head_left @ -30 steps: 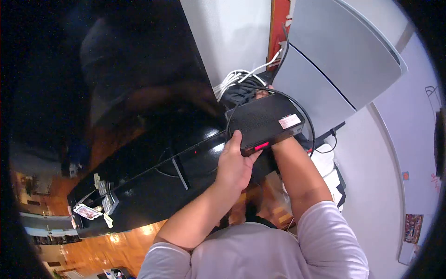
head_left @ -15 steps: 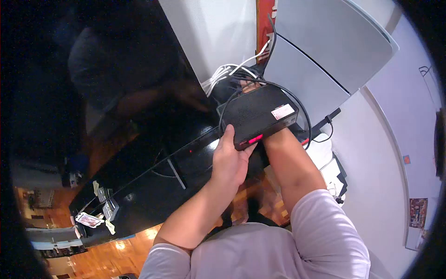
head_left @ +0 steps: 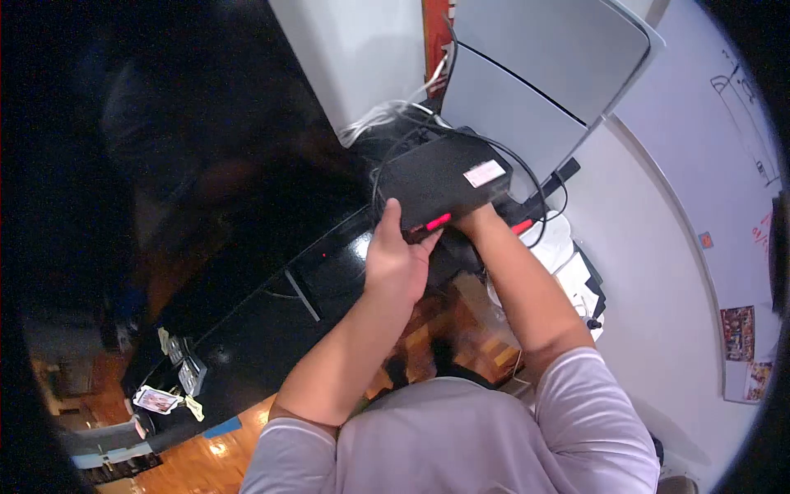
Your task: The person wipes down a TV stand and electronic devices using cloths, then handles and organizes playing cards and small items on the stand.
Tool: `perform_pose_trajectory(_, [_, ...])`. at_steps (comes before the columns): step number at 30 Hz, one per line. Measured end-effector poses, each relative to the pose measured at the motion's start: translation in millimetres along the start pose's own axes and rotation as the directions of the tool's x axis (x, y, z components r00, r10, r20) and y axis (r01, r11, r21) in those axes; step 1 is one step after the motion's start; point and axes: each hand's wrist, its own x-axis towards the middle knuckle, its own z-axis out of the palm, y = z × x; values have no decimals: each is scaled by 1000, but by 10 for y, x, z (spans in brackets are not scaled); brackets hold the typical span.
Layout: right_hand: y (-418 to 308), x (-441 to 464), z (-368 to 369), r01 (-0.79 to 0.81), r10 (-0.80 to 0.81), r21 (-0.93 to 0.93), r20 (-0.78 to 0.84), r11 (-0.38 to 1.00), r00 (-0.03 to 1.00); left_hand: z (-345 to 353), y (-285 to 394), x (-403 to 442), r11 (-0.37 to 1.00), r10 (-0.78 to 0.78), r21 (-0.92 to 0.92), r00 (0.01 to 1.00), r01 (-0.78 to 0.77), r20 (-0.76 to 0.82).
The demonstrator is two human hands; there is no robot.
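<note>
A black box (head_left: 432,177) with a white label and a red-lit front strip is tilted up above the black cabinet. My left hand (head_left: 393,255) grips its near left corner, thumb on top and fingers underneath. My right hand (head_left: 476,219) reaches below the box's near right side; its fingers are hidden, so its grip cannot be made out. A black cable (head_left: 520,160) loops around the box's back and right side. Behind it lies a bundle of white cables (head_left: 374,118).
The black glossy cabinet (head_left: 255,346) runs to the left below a large dark screen (head_left: 189,123). A grey panel (head_left: 527,90) stands at the back right. White items (head_left: 568,263) lie right of my right arm. Stacked remotes (head_left: 191,375) sit at the cabinet's far left end.
My right hand, earlier showing fingers behind the box among the cables, is now beneath it. The view has shifted a little, and the box appears slightly higher and further left.
</note>
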Motion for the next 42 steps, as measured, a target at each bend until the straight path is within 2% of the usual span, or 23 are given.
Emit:
perform_pose_trajectory(1, [109, 98, 56, -9, 9, -1, -8, 1000, 1000, 22, 24, 2, 1000, 0, -12, 999, -1, -35])
perform_pose_trajectory(2, [198, 202, 99, -63, 69, 304, -9, 950, 998, 40, 37, 3, 1000, 2, -23, 998, -4, -66])
perform_pose_trajectory(3, [239, 236, 139, -106, 123, 581, 10, 807, 992, -1, 39, 16, 999, 13, -33, 1000, -14, -20])
perform_pose_trajectory(4, [231, 177, 190, -110, 132, 580, 4, 807, 991, -20, 33, 28, 1000, 8, -25, 1000, -8, -17])
perform_pose_trajectory(6, [158, 9, 265, 14, 6, 175, -116, 984, 993, -10, 25, 45, 999, 45, -28, 998, -44, 37])
perform_pose_trajectory(9, [-126, -222, 107, 100, -100, 0, -9, 995, 995, 11, 35, 69, 999, 47, -6, 999, -47, 24])
perform_pose_trajectory(13, [-372, -523, -478, 260, -259, 9, 124, 965, 958, 31, 73, 61, 999, 45, 15, 999, -45, 13])
perform_pose_trajectory(14, [-375, -560, -561, -23, 25, -19, 127, 1000, 992, 39, 85, 61, 999, 47, 14, 999, -47, 14])
perform_pose_trajectory(15, [-380, -588, -591, -306, 309, -45, 126, 951, 943, 38, 87, 56, 999, 44, 21, 999, -45, 24])
perform_pose_trajectory(16, [-326, -607, -500, -287, 280, -195, -63, 938, 958, 27, 88, 39, 999, 40, 28, 999, -41, 33])
perform_pose_trajectory(19, [-145, -438, -227, -295, 269, -287, -129, 911, 955, 49, 91, 23, 998, 37, 45, 999, -38, 21])
perform_pose_trajectory(22, [-80, -216, -62, -270, 276, -318, -28, 909, 961, 60, 72, 22, 999, 36, 37, 998, -38, 53])
perform_pose_trajectory(25, [-301, -137, -386, -447, 536, -344, 234, 826, 811, 49, 68, 56, 999, 27, 24, 998, -28, 49])
perform_pose_trajectory(26, [-322, -283, -366, -451, 540, -344, 233, 823, 809, 47, 84, 63, 999, 38, 21, 998, -39, 54])
perform_pose_trajectory(28, [-318, -566, -338, -394, 319, -379, -247, 837, 915, 51, 109, 72, 999, 33, 20, 998, -34, 46])
perform_pose_trajectory(29, [-331, -594, -324, -391, 292, -400, -287, 829, 912, 41, 119, 77, 999, 28, 43, 999, -30, 44])
perform_pose_trajectory(32, [-380, -460, -226, -366, 322, -385, -177, 847, 930, 60, 114, 48, 997, 30, 64, 1000, -30, 4])
perform_pose_trajectory(33, [-428, -363, -239, -307, 398, -443, 127, 842, 908, 93, 109, 46, 998, 33, 55, 999, -31, -19])
perform_pose_trajectory(34, [-465, -333, -177, -301, 389, -437, 128, 848, 912, 95, 92, 61, 998, 43, 55, 999, -42, -23])
perform_pose_trajectory(36, [-558, -337, -61, -216, 200, -280, -85, 935, 976, 51, 27, 115, 997, 74, 27, 996, -76, 56])
perform_pose_trajectory(38, [-642, -419, -97, -153, 140, -205, -78, 967, 987, 34, -38, 145, 997, 81, 11, 993, -82, 85])
perform_pose_trajectory(40, [-764, -537, -130, -62, 95, -217, 144, 974, 985, 15, -94, 147, 995, 99, -7, 992, -98, 75])
perform_pose_trajectory(42, [-864, -677, -135, -16, 22, -108, 60, 994, 998, -12, -185, 184, 992, 128, -22, 990, -127, 60])
